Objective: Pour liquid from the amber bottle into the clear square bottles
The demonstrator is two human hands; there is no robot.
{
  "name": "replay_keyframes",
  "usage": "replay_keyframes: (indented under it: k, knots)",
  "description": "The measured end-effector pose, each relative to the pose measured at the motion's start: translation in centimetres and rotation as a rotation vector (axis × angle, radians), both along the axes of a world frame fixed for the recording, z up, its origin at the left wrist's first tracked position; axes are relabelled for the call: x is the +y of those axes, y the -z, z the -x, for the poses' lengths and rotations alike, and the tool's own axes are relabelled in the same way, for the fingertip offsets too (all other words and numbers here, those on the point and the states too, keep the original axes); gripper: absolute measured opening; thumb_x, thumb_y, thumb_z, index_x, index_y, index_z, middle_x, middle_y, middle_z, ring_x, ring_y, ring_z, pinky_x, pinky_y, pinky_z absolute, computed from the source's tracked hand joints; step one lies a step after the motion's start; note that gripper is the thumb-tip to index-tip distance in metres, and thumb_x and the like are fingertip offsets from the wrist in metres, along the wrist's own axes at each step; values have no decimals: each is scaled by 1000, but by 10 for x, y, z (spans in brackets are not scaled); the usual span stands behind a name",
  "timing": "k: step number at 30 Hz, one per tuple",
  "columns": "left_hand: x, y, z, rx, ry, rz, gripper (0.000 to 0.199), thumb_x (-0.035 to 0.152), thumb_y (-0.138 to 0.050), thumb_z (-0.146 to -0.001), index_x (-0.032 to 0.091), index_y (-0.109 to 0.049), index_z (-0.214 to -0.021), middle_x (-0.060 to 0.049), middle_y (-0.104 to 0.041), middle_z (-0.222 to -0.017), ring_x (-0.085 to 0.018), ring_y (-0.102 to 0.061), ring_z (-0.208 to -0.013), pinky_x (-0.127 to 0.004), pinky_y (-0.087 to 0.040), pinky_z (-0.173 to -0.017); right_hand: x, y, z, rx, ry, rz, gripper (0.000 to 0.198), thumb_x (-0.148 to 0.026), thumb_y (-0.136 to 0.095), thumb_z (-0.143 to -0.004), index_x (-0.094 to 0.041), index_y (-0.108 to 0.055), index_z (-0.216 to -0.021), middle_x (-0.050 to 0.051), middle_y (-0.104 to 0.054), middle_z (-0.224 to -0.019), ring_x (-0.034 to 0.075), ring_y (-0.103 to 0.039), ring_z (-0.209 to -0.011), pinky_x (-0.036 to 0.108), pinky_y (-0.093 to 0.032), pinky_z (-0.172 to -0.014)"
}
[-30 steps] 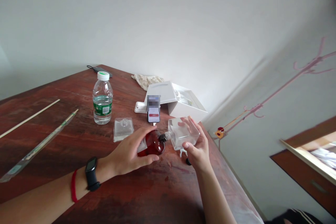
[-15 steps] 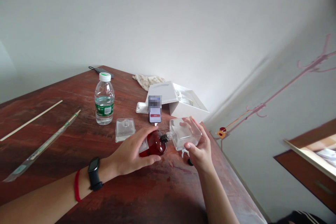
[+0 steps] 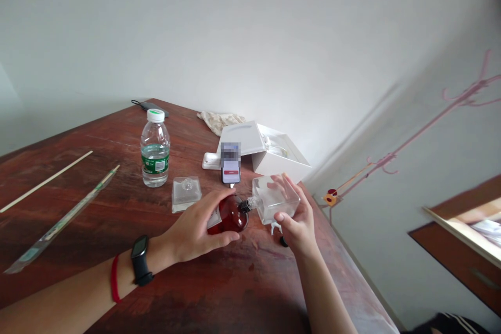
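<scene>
My left hand [image 3: 199,227] is wrapped round a dark red bottle [image 3: 234,215] with a pale label and a black neck, tilted to the right. In my right hand [image 3: 297,219] is a clear square bottle [image 3: 274,199], lying on its side with its neck pointing left. The two bottle mouths meet, or nearly so; whether liquid passes between them I cannot tell. Just left of my left hand stands a second clear square bottle [image 3: 186,197]. Below the held clear bottle lie a small white piece [image 3: 276,228] and a black cap [image 3: 284,241].
A water bottle [image 3: 155,151] with a green label stands to the left, near a wooden stick [image 3: 47,181] and a wrapped chopstick pack [image 3: 64,222]. Behind my hands are a propped phone [image 3: 230,164], a white box [image 3: 287,159] and a crumpled cloth [image 3: 221,121]. A pink rack [image 3: 422,138] leans across the right.
Both hands keep their hold on the two bottles, with almost no movement. The view has shifted very slightly.
</scene>
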State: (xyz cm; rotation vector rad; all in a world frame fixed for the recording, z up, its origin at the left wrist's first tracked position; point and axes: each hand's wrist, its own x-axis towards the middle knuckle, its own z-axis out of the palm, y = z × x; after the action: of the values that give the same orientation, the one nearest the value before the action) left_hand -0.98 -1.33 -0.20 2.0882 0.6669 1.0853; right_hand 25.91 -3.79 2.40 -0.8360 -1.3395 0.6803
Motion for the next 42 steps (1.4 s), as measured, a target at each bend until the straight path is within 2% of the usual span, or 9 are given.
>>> replay_keyframes:
  k: [6,16,28,42]
  knots:
    - [1,2,1,1,0,7,80,55,-80,-94,29,-43,-160,-13,-62,-154,-36,-63,-137,-51,-51,-119,0,0,1,3,25,2,82,-54,-100,-69,-31,-71,-143,13,-76,-142,39,-69,-132,59,-56,-111]
    - [-1,-1,0,-7,-11,7,79,56,-81,-93,30,-45,-158,-13,-63,-153,-37,-63,-137,-55,-50,-120,-1,-1,2,6,19,23,80,-52,-99,-71,-33,-71,-143,12,-75,-144,39,-69,-133,60,-55,-111]
    - [-1,0,0,-38,-1,24,79,51,-82,-92,27,-46,-158,-14,-61,-155,-37,-61,-140,-55,-48,-122,2,6,1,8,33,-5,80,-53,-97,-73,-31,-69,-144,13,-75,-143,39,-69,-132,63,-52,-114]
    - [-2,2,0,-64,10,23,78,57,-79,-95,28,-45,-158,-16,-59,-157,-38,-58,-143,-56,-46,-124,0,-4,4,-32,34,5,79,-54,-97,-73,-32,-69,-144,12,-76,-142,39,-70,-132,62,-55,-111]
